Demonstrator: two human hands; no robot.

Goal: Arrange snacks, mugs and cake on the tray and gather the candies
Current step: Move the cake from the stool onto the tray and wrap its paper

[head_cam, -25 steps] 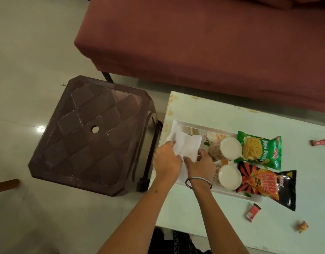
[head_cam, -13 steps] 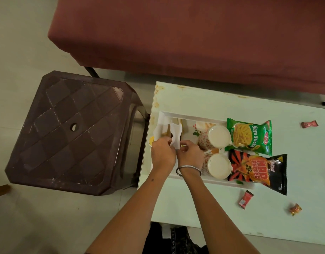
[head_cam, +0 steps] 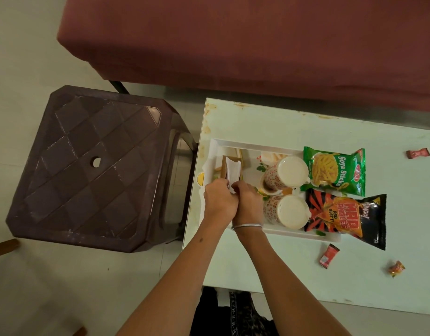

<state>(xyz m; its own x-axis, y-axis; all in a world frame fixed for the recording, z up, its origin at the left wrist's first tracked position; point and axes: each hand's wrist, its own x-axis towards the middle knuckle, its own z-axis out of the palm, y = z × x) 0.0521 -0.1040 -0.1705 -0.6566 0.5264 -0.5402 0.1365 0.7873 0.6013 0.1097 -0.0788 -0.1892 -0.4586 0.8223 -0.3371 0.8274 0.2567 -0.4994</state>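
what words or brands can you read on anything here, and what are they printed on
"Soya Sticks": green snack bag, on the tray's far right end.
"MAD ANGLES" and "RED ALERT!": black and orange snack bag.
"BINGO!": partly readable at the same bag's top edge.
Red logo on the green bag: too small to read.
Candy wrappers on the table: print too blurred to read.
Mugs: floral pattern only, no text.

A home living room: a maroon sofa [head_cam: 257, 44], low white table [head_cam: 269, 122], plastic stool [head_cam: 87, 166] on tiled floor [head_cam: 27, 57].
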